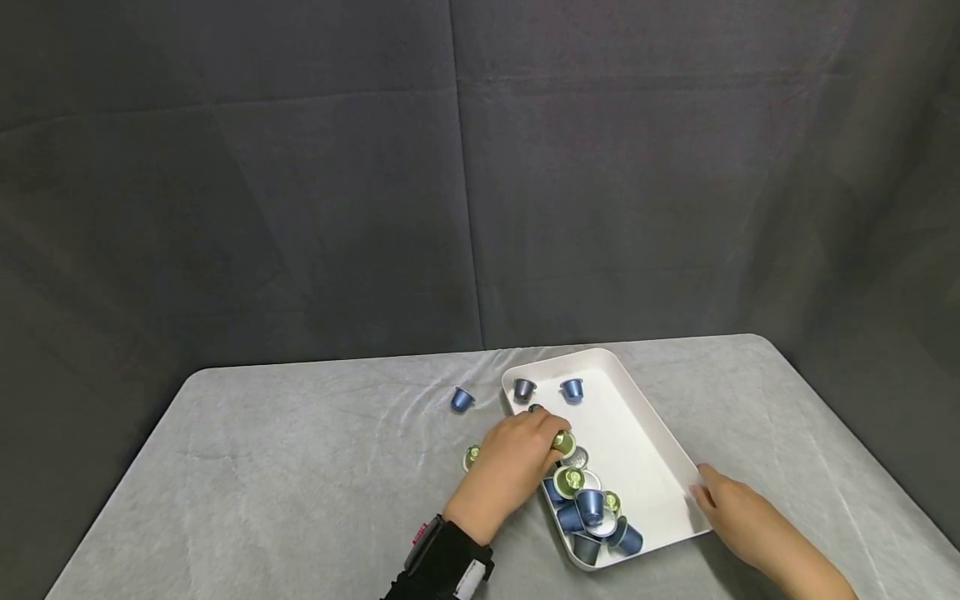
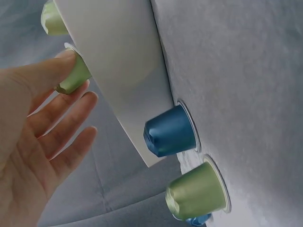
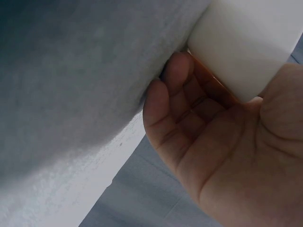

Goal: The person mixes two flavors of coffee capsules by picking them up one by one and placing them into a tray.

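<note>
My left hand reaches over the left wall of a white tray. Between thumb and fingers it pinches a green coffee capsule, just inside the wall. My right hand grips the tray at its near right corner, its fingers curled under the outer side. Inside the tray, blue, dark and green capsules lie heaped along the near left side, among them an upturned blue capsule. Farther back in it are a dark capsule and a blue one.
On the grey cloth-covered table, left of the tray, lie a blue capsule and a green capsule, the latter partly hidden behind my left hand. A dark grey curtain hangs behind the table's far edge.
</note>
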The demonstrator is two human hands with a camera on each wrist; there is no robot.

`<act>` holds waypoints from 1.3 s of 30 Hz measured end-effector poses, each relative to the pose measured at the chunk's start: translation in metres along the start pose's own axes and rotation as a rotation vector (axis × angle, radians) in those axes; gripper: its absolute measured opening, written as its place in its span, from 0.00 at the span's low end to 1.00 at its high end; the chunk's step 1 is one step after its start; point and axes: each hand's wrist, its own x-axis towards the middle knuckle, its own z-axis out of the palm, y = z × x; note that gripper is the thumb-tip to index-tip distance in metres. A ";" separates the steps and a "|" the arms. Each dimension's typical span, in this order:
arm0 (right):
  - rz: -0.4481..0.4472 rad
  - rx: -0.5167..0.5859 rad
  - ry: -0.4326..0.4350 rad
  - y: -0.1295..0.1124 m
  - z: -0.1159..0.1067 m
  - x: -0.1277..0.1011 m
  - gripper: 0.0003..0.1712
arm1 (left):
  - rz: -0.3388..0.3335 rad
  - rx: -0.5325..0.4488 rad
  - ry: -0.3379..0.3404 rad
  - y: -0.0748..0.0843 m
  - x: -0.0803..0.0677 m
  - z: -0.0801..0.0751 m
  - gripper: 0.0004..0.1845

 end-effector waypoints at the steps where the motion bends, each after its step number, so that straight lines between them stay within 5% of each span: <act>1: 0.000 -0.001 0.001 0.000 0.000 0.000 0.04 | 0.005 0.005 -0.004 0.001 0.000 0.000 0.14; 26: 0.011 -0.004 -0.013 0.001 -0.001 0.001 0.05 | 0.036 0.016 -0.018 0.008 -0.001 0.000 0.15; 39: 0.025 -0.009 -0.022 0.000 -0.001 0.002 0.07 | -0.030 0.058 -0.086 0.003 -0.001 -0.013 0.17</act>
